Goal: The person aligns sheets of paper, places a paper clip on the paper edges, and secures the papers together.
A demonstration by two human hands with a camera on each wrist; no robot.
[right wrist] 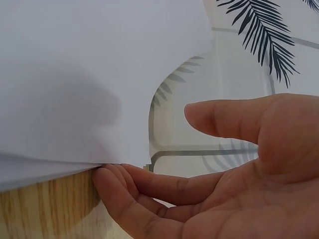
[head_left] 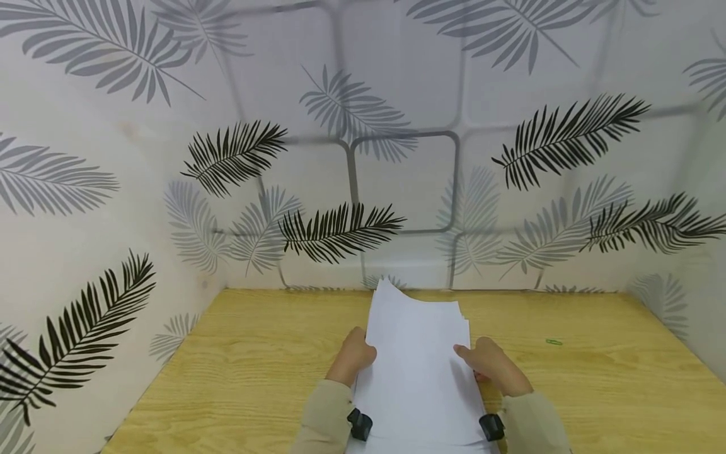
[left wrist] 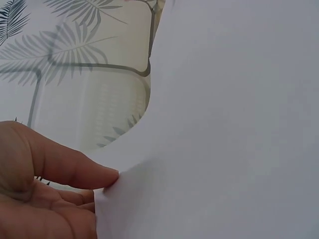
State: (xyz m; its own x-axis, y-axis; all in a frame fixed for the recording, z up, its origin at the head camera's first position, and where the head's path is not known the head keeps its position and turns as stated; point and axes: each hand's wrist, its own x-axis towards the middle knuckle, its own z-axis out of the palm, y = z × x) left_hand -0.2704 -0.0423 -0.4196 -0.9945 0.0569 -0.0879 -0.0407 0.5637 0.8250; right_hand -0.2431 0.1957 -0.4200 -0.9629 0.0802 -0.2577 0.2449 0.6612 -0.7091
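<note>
Paper sheets (head_left: 418,372): one loose stack of white sheets is lying on the wooden table (head_left: 255,366), centred near the front edge between the two hands; the exact number of sheets cannot be counted, but several offset edges are showing at the far right corner, and one far corner is sticking up towards the wall. No print, label or writing is showing on the sheets.

Left hand (head_left: 354,356): it is resting at the left edge of the stack. In the left wrist view the thumb (left wrist: 75,167) is pressing on top of the paper edge and the fingers (left wrist: 75,196) are lying under it, so this hand is pinching the sheets.

Right hand (head_left: 492,364): it is lying at the right edge of the stack. In the right wrist view the fingertips (right wrist: 107,179) are touching the underside of the paper edge above the table surface, while the thumb (right wrist: 224,117) is standing apart from the sheets; the hand is loose, not clasped.

One small green paper clip (head_left: 553,342) is lying on the table, well to the right of the stack. Two beige sleeves (head_left: 326,422) are covering the forearms. One wall (head_left: 397,176), patterned with grey and black leaves, is enclosing the table.
</note>
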